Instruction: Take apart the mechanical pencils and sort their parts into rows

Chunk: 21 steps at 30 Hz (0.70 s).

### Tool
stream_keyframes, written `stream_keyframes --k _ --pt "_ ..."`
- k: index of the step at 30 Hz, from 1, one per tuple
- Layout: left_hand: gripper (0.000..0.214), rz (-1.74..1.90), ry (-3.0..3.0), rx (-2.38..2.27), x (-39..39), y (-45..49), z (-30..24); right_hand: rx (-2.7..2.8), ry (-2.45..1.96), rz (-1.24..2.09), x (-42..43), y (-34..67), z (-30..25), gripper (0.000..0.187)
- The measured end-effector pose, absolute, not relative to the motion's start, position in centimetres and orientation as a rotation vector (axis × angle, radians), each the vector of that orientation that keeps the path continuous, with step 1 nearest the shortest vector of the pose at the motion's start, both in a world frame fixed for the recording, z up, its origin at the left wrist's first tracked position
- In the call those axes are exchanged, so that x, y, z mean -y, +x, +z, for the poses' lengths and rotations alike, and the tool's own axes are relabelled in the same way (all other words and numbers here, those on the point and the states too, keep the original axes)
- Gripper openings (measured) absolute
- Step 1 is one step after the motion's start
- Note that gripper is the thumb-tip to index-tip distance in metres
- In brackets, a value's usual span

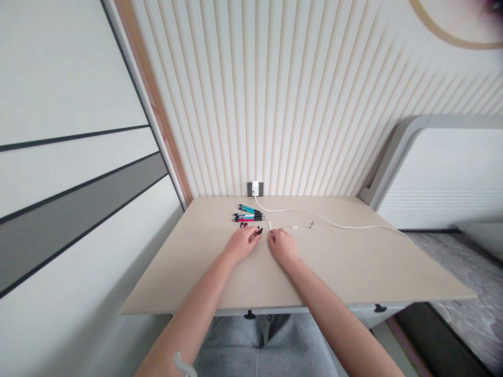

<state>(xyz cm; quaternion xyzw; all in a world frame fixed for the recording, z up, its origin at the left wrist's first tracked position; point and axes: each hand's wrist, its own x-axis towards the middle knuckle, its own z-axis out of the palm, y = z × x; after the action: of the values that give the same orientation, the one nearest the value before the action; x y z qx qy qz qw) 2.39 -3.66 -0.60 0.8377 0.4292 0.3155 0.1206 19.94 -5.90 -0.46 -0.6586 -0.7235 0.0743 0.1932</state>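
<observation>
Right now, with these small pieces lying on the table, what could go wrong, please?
The small black piece at the fingers of the left hand might slip and roll. The small white pieces lie loose beside the right hand, so a sideways move could scatter them. The white cable runs behind the small grey pieces; if pulled, it might sweep them away.

The pens (249,215) are teal, red and black, tabletop (353,262) beige, cable (291,210) white.
</observation>
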Motion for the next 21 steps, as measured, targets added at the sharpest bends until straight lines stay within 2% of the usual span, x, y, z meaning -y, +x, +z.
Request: stream_keyframes --k 10,15,21 --pt "0.018 0.913 2.441 -1.268 3.6 2.3 -0.7 1.866 -1.763 0.128 5.4 21.2 -0.7 0.031" --pt "0.019 0.902 2.452 -1.264 3.7 2.2 -0.6 1.674 -1.774 -0.011 3.4 28.3 -0.5 0.041" --pt "0.017 0.902 2.46 -1.234 3.5 2.3 -0.6 1.738 -1.782 -0.036 2.3 36.8 -2.0 0.039"
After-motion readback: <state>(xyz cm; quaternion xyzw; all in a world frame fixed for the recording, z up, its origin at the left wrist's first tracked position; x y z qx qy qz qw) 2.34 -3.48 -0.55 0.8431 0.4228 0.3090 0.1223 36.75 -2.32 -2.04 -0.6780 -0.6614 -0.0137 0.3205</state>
